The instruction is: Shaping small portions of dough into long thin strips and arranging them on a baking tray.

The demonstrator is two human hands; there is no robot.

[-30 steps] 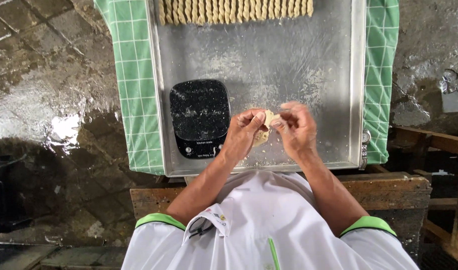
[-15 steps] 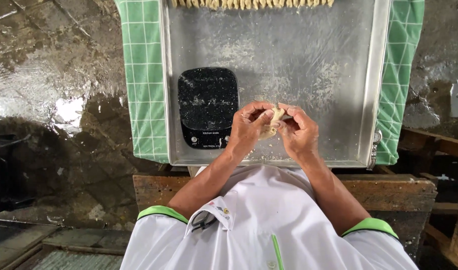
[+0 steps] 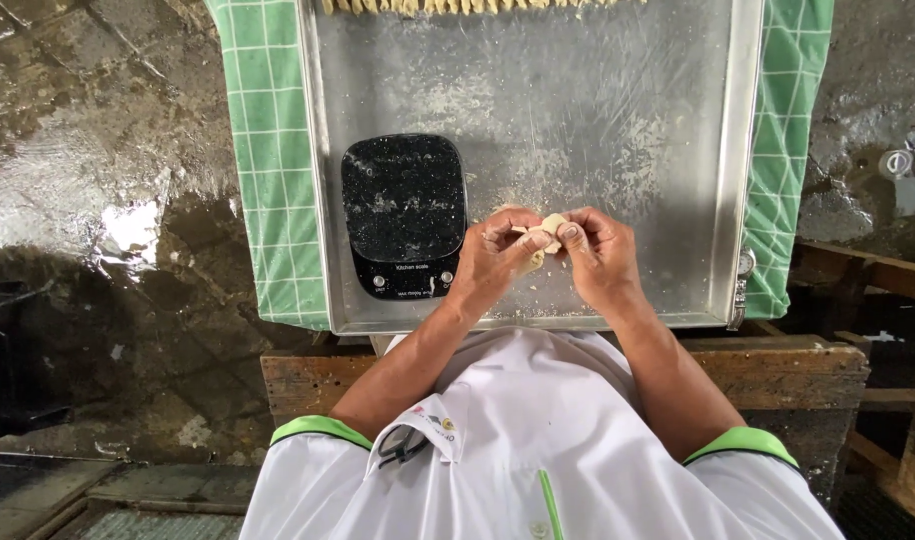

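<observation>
A small pale lump of dough is pinched between the fingertips of both hands, just above a floured metal tray. My left hand grips its left side and my right hand grips its right side. A black digital kitchen scale lies on the tray directly left of my left hand. A row of twisted dough strips lines the far edge of the tray, cut off by the frame.
The tray rests on a green checked cloth over a wooden bench. Wet stone floor spreads to the left and right. A small round metal thing lies on the floor at the right.
The view has shifted, so the tray and scale sit further right and lower in frame. Both hands stay together on the dough, working it between the fingertips.
</observation>
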